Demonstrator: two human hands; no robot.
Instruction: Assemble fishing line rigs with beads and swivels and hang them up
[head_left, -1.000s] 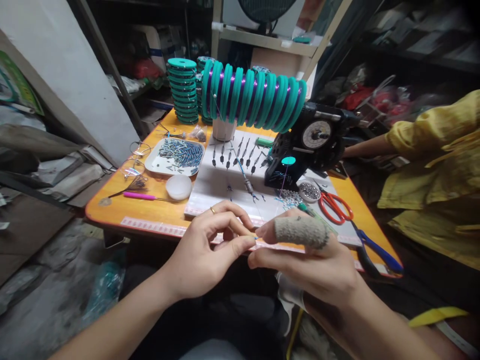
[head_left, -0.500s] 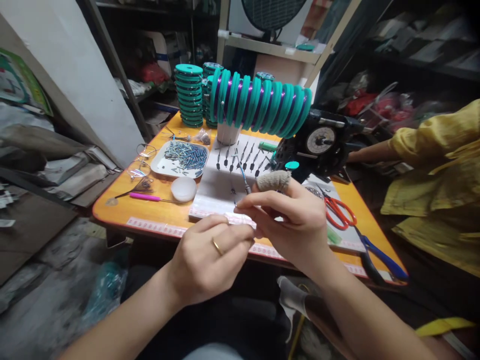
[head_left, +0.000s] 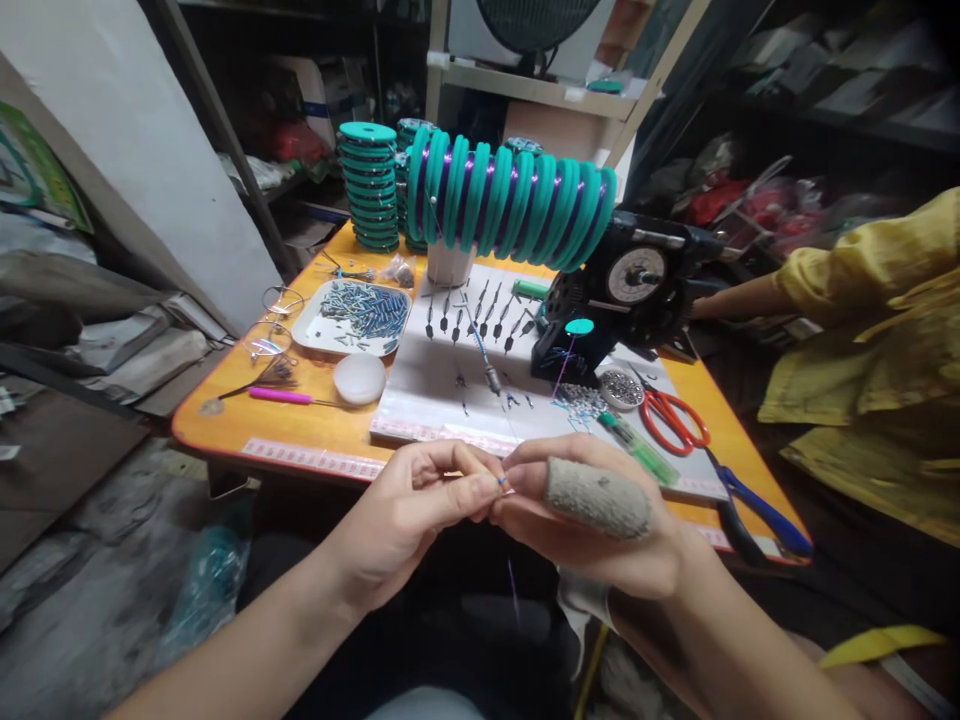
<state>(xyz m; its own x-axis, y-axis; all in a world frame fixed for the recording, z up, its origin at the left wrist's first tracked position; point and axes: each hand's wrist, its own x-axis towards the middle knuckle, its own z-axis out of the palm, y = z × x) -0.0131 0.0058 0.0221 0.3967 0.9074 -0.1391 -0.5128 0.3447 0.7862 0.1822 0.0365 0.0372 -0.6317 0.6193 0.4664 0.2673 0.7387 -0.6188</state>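
Note:
My left hand [head_left: 435, 505] and my right hand [head_left: 600, 520] meet in front of the table's near edge, thumbs and fingertips pinched together. A thin fishing line [head_left: 513, 585] runs between the fingers, and a purplish length of it hangs below them. A tiny blue bit [head_left: 502, 481] shows at my left thumb tip. My right thumb wears a grey cloth finger sleeve [head_left: 596, 497]. Just beyond the hands, a small weighted piece with a blue-and-white stem [head_left: 491, 377] lies on the white board [head_left: 420, 400]. The fingers partly hide what they pinch.
Teal foam spools [head_left: 517, 205] with purple line sit on a black winding machine [head_left: 637, 280]. Around the board are a white tray [head_left: 315, 340] of small pieces, a white bowl [head_left: 359, 380], red scissors [head_left: 675, 425] and blue-handled pliers [head_left: 769, 515]. A co-worker's yellow sleeve [head_left: 847, 260] is at right.
Both hands have turned and come closer together, nearer to me. My right hand has dropped from above the board, uncovering small parts there. The view has shifted slightly.

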